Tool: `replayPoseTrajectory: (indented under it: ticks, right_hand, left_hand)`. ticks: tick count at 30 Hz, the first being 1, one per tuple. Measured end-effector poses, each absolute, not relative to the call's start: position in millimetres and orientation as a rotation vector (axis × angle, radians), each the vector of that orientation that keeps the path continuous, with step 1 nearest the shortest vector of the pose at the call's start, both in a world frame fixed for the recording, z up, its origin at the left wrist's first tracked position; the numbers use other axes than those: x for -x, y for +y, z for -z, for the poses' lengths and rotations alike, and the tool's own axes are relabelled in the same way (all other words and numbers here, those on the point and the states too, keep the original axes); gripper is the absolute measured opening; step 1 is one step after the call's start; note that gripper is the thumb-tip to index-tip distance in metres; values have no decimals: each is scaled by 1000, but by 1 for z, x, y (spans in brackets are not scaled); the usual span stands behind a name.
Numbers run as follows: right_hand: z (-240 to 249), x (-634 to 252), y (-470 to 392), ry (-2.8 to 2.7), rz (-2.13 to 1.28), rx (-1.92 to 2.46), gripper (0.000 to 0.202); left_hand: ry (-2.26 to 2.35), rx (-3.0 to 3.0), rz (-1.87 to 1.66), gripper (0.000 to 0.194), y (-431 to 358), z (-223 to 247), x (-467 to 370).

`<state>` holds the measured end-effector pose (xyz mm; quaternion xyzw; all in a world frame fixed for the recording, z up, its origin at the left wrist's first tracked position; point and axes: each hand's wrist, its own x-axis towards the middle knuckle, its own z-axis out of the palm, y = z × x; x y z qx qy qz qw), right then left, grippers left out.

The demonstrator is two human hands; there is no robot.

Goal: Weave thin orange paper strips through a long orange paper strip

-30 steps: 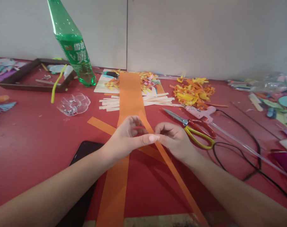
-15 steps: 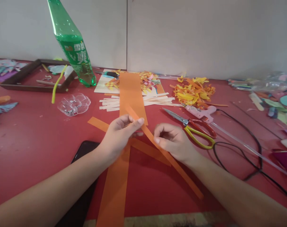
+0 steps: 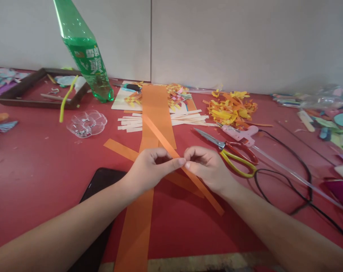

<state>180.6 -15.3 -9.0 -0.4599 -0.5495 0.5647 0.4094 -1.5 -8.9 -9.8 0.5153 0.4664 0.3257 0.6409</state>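
Pinching narrow org. strip (image 3: 164, 140), L hand (image 3: 150, 170) & R hand (image 3: 208, 170), fingers clamped thereon, red/yel. scissors (image 3: 223, 146) nr. R hand.

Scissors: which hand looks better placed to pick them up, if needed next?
Probably the right hand: the scissors lie beside it, handles to its right, whereas the left hand is farther off and pinches the orange strip. Both hands are at the strip, though.

The left hand (image 3: 154, 166) and right hand (image 3: 206, 168) are bare, with slender, rounded fingers (image 3: 193, 152). Narrow wrists lead into a smooth left forearm (image 3: 72, 226) and right forearm (image 3: 273, 221), both bare and slim, broadening toward the lower corners of the view
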Motion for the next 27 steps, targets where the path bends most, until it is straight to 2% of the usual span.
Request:
replayPoseTrajectory:
  ticks: [13, 19, 23, 27]
  right_hand:
    - [12, -184, -15, -1365, -1476, 1155, 10]
    - [19, -186, -11, -1250, -1593, 956, 9]
    - [15, -186, -6, -1033, -1583, 876, 14]
    - [12, -184, -5, -956, -1606, 966, 20]
  left_hand:
    - [1023, -584, -1409, 22, 6, 5, 10]
    - [1039, -261, -1520, 23, 18, 8, 20]
    - [1016, -237, -1336, 27, 16, 2, 14]
    - [849, -652, -774, 33, 1, -3, 7]
